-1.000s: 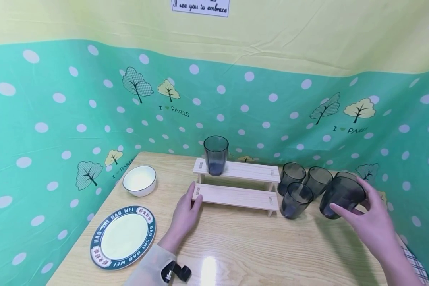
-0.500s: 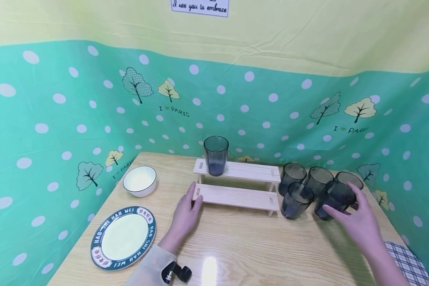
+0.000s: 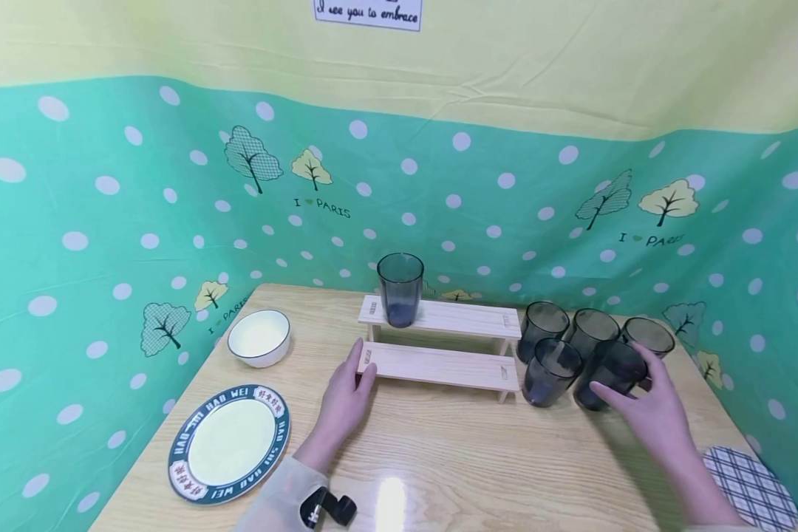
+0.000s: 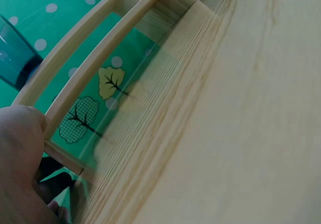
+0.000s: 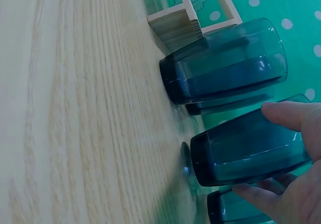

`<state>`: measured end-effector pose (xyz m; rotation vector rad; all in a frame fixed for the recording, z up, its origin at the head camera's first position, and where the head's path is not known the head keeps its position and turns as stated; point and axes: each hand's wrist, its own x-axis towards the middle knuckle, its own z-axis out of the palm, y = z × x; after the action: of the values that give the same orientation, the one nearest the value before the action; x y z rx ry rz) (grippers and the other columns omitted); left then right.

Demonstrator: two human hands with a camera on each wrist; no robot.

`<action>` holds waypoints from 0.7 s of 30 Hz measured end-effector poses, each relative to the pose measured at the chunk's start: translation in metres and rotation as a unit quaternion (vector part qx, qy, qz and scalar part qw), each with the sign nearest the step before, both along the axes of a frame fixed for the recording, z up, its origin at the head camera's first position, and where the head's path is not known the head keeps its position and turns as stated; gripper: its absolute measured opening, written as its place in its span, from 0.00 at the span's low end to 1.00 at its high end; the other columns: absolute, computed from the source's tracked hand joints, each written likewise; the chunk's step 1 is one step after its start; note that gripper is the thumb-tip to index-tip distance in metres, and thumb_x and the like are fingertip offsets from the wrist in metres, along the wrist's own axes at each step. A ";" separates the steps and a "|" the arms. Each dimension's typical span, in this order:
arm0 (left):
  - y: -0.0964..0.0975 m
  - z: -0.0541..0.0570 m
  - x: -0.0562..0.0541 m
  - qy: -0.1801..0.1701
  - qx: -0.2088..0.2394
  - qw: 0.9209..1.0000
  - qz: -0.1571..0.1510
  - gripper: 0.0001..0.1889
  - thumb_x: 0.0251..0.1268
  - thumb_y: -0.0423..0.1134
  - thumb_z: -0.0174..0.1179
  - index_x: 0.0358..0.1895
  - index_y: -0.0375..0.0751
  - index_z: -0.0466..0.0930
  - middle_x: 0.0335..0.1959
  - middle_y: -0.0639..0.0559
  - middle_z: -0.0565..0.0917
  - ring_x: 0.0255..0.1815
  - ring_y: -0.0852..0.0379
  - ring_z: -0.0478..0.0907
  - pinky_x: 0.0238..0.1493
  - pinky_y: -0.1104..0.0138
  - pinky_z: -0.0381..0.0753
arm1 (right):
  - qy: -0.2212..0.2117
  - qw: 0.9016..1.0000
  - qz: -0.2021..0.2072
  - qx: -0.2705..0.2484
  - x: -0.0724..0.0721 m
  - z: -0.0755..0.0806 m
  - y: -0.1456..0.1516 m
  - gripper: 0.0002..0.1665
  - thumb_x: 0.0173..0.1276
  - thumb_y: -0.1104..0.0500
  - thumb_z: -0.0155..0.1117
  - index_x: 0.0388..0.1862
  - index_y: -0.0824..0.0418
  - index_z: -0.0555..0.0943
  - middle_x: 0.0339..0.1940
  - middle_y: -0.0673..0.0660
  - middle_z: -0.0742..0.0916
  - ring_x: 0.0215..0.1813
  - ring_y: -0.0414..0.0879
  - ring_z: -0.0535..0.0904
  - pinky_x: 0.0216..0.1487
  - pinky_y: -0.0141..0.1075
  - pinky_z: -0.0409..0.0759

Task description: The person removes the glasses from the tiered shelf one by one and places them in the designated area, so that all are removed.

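Observation:
My right hand [image 3: 655,406] holds a dark tinted drinking glass [image 3: 608,377] with thumb and fingers on either side. In the right wrist view the held glass [image 5: 248,148] has its base close to the tabletop; whether it touches is unclear. Several matching glasses [image 3: 550,373] stand around it. A two-step wooden shelf [image 3: 442,363] stands at the middle, with one tinted glass [image 3: 400,290] upright on the left of its upper step. At the lower step's left end, my left hand [image 3: 344,403] grips the shelf between thumb and fingers.
On the left are a white bowl [image 3: 259,338] and, nearer, a plate [image 3: 229,443] with a dark patterned rim. A checked round mat [image 3: 751,488] lies at the right edge of the wooden table [image 3: 479,465]. A green dotted curtain [image 3: 439,199] surrounds the back and sides.
My right hand has moved left and slightly down with the glass, bringing it beside the front glass of the group. More of the checked mat shows. My left hand stays put on the shelf.

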<state>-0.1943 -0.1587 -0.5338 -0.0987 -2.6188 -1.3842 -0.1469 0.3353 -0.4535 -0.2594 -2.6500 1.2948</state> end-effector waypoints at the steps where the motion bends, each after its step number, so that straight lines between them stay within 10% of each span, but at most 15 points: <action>1: 0.000 0.000 0.000 0.000 0.001 1.000 0.000 0.36 0.91 0.50 0.54 0.90 0.41 0.56 0.78 0.27 0.74 0.80 0.30 0.69 0.81 0.37 0.67 | -0.001 1.000 0.000 0.002 -0.001 -0.001 0.000 0.68 0.73 0.46 0.82 0.95 0.56 0.45 0.87 0.80 0.58 0.76 0.83 0.66 0.39 0.14 0.70; 21: 0.001 0.002 0.000 0.000 -0.002 1.000 0.000 0.36 0.91 0.49 0.54 0.90 0.40 0.56 0.78 0.28 0.73 0.80 0.29 0.69 0.80 0.37 0.67 | -0.013 1.000 0.007 -0.008 -0.005 -0.009 0.000 0.69 0.73 0.47 0.82 0.95 0.56 0.44 0.87 0.80 0.56 0.78 0.83 0.64 0.40 0.13 0.71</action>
<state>-0.1944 -0.1580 -0.5322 -0.0994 -2.6204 -1.3792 -0.1518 0.3349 -0.4621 -0.2620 -2.6689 1.3273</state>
